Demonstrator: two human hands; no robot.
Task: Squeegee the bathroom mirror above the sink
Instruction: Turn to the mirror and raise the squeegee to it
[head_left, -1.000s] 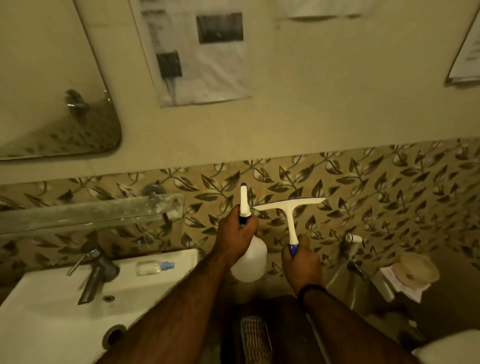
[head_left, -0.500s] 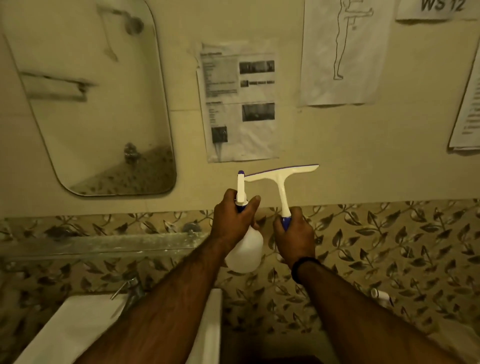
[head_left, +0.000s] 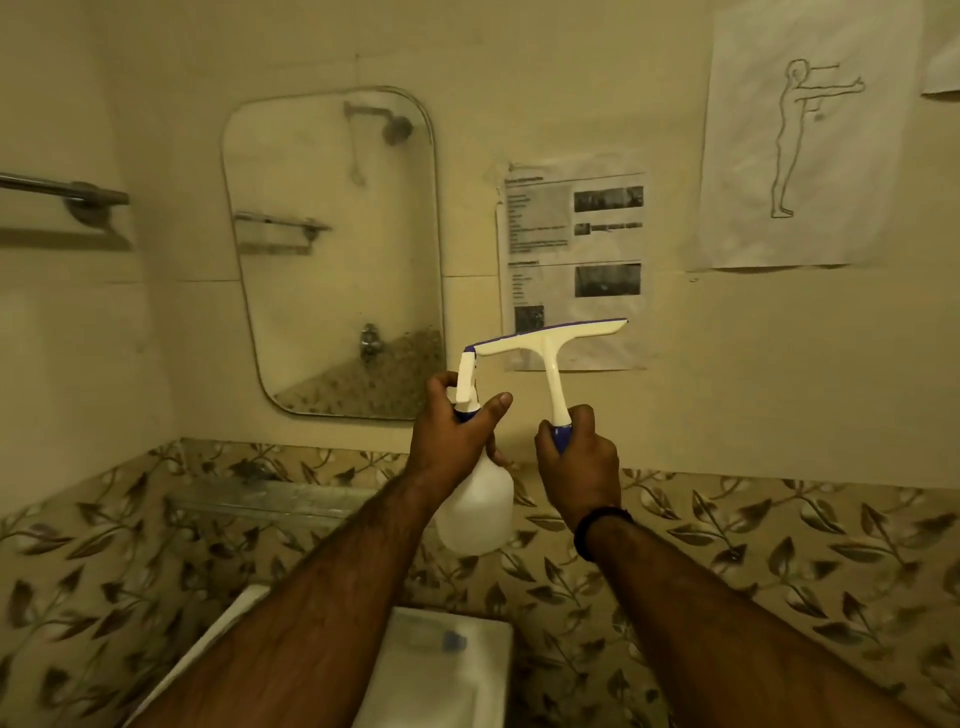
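Since a moment ago the view has swung left and both hands have risen, so the mirror (head_left: 332, 249) now shows whole, with the hands just off its lower right corner. Far left of the mirror, a metal towel bar (head_left: 67, 195) juts from the side wall. The mirror itself hangs upright on the cream wall, rounded at the corners, reflecting a shower head and another rail. Below it runs a glass shelf (head_left: 270, 501) against the leaf-patterned tiles, and lower still the white sink (head_left: 457, 670) peeks out between the forearms.

Right of the mirror's bottom corner, the left hand (head_left: 457, 441) has its grip wrapped round the neck of a white spray bottle (head_left: 480, 512), nozzle up, thumb out to the side. Just beside it, the right hand (head_left: 582, 467), a dark band at the wrist, has its grip closed on the blue handle of the squeegee (head_left: 550, 348). The blade stands clear of the glass, tilted up to the right, its left tip close to the nozzle. Behind the blade a printed sheet (head_left: 574, 260) is stuck to the wall. Farther right of the mirror hangs a figure drawing (head_left: 800, 135).
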